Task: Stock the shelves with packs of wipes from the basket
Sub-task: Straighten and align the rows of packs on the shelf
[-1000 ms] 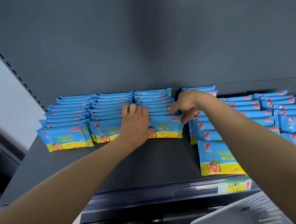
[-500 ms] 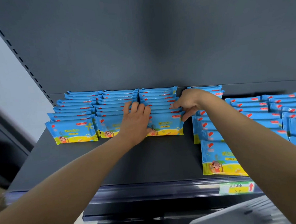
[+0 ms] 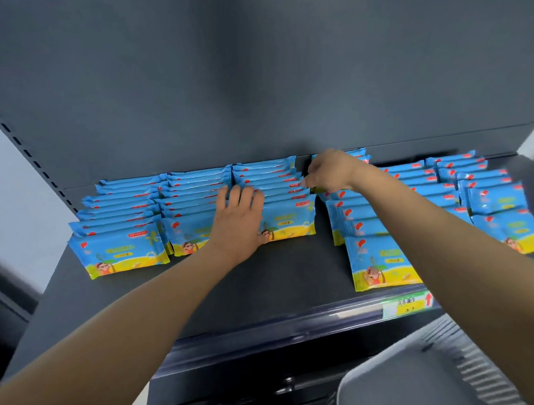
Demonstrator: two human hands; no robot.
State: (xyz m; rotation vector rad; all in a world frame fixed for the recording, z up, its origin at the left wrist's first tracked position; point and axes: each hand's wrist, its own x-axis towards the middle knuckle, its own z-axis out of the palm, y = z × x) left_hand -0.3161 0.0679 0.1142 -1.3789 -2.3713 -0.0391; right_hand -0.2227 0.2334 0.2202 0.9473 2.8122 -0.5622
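Six rows of wipe packs (image 3: pixel 119 250), by my count, lie shingled front to back on the shelf (image 3: pixel 264 289) in the head view, the only one I have. The rightmost rows are blurred, so I would not swear to it. Each pack leans on the one behind, picture side up, which I take as facing them to the shopper. Two hands are at work. The left hand (image 3: pixel 239 222) lies flat with straight fingers across the second and third rows, pressing, I judge, to hold them squared. The right hand (image 3: pixel 329 171) reaches to the back between the third and fourth rows with fingers curled down; whether they pinch a pack I cannot tell. Packs within a row overlap too tightly for me to count. One grey basket (image 3: pixel 423 373) sits below at the lower right, its contents hidden, and one price tag (image 3: pixel 409 306) is fixed on the shelf's front rail.
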